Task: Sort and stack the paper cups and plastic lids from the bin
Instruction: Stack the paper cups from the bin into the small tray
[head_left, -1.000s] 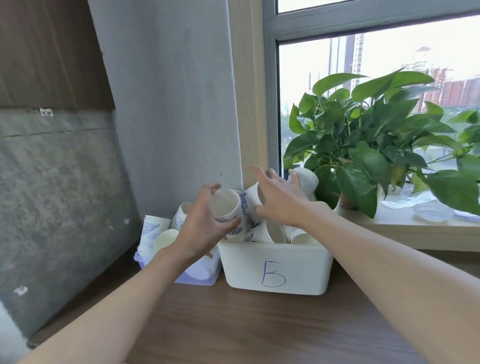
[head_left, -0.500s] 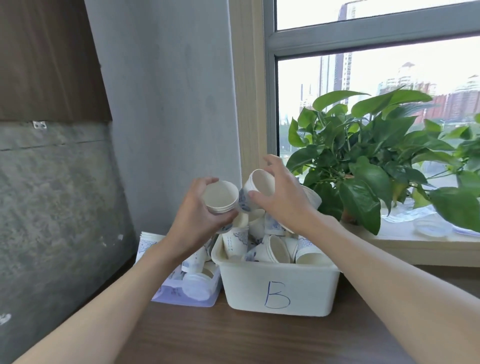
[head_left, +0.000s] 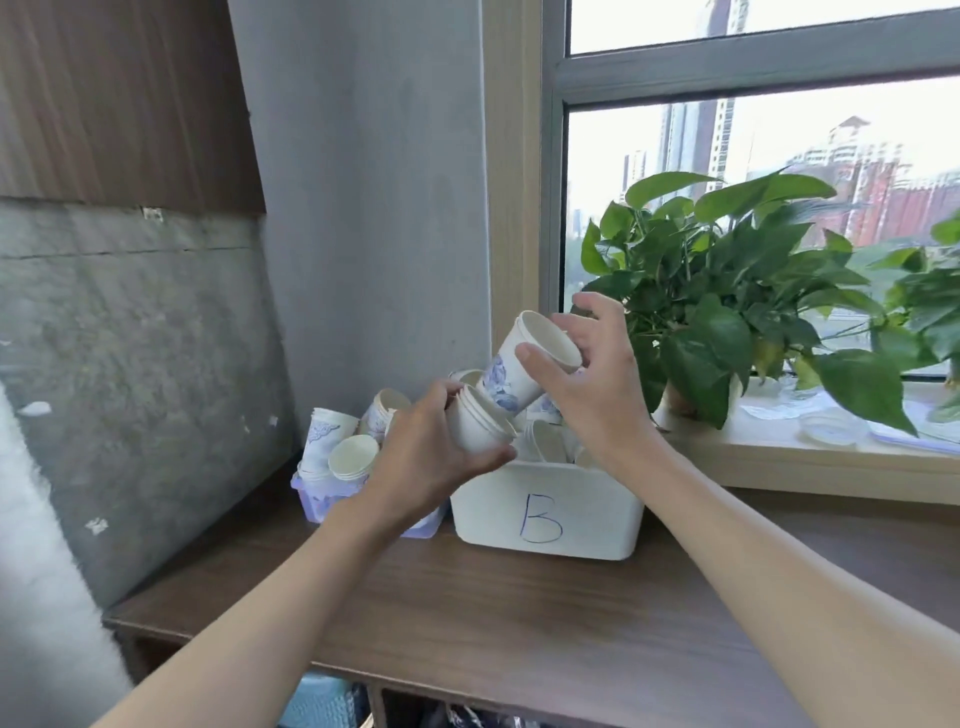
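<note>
The tilted paper cup (head_left: 506, 376) is white with a blue floral print and cream inside; the nested cup stack (head_left: 475, 431) below it is plain white. The bin (head_left: 602, 512) is white with a blue handwritten B. A pale lilac tray (head_left: 313, 500) holds white, blue-printed cups (head_left: 323, 436). The worktop (head_left: 519, 613) is dark brown woodgrain, and the potted plant (head_left: 727, 301) is glossy green.

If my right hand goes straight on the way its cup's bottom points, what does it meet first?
Most likely the cup stack gripped by the left hand: the right hand holds a printed cup slanting down at the stack's open mouth, base seemingly already at the rim.
</note>
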